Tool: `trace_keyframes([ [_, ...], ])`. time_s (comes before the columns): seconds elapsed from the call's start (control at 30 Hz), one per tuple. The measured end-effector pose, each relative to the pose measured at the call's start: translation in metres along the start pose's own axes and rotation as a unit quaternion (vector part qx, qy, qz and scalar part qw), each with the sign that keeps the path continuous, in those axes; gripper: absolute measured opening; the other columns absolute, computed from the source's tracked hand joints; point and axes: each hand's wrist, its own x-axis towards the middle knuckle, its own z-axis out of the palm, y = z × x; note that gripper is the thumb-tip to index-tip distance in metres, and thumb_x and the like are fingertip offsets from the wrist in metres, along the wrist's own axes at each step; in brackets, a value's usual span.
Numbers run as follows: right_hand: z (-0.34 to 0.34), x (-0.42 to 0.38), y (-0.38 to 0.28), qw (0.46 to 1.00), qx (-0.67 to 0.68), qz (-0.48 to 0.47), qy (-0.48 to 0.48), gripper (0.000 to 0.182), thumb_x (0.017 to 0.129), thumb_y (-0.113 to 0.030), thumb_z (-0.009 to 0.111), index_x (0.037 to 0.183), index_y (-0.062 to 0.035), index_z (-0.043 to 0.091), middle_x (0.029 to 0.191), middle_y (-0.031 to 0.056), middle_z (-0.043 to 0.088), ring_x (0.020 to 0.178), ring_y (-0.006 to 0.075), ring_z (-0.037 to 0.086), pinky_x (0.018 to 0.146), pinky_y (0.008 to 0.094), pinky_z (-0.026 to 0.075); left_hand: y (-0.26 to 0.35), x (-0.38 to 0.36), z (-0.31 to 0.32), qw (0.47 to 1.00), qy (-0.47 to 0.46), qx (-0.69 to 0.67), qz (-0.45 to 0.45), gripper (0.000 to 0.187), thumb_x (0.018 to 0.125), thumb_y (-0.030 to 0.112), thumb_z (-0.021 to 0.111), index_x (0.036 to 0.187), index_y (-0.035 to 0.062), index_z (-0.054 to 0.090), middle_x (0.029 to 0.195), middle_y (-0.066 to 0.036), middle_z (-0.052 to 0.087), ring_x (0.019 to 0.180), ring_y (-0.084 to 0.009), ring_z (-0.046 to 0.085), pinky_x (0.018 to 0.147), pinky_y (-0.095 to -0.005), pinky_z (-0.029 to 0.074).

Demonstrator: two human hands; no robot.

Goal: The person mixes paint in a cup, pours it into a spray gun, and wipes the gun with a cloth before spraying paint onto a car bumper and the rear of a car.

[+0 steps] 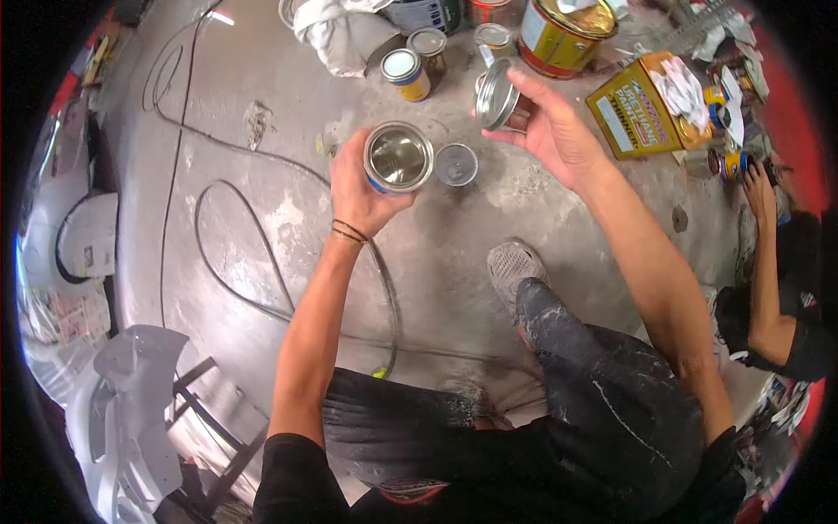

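My left hand (360, 192) is wrapped around an open metal paint can (403, 185) with a shiny rim and some blue on its side. Greyish liquid with bright reflections shows inside it. My right hand (563, 131) grips a round silver can lid (497, 98) by its edge, tilted and held apart from the can. Between the two hands, a small clear plastic cup (456, 166) stands on the concrete floor, close to the can.
Small cans (406, 77), a large gold can (563, 39) and a yellow thinner tin (642, 109) stand ahead. A hose (288, 162) loops across the floor. At right, another person's hand (761, 188) touches a small can. Car bumpers (131, 410) lie left.
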Motion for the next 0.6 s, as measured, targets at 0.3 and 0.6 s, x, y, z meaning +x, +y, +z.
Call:
trace_keyframes([
  [0.3,-0.041,-0.047,-0.004,0.996,0.016,-0.021,0.09,0.051,0.1,-0.045,0.072,0.133,-0.0084,0.058,0.131,0.0117,0.069,0.12,0.0294,0.071,0.101,0.0442,0.057,-0.001,-0.004,0.02,0.99,0.023,0.122,0.06,0.101,0.056,0.03,0.095,0.146,0.0155,0.051,0.135,-0.011,0.063,0.124,-0.035,0.059,0.11,-0.0522,0.04],
  [0.6,-0.056,-0.047,0.01,0.995,-0.02,-0.006,0.095,0.049,0.1,-0.043,0.073,0.131,-0.0087,0.057,0.126,0.0095,0.069,0.12,0.0278,0.071,0.102,0.0432,0.056,0.013,-0.002,0.024,0.982,0.015,0.173,0.075,0.102,0.054,0.028,0.093,0.146,0.017,0.05,0.139,-0.008,0.06,0.128,-0.0313,0.058,0.114,-0.0547,0.036],
])
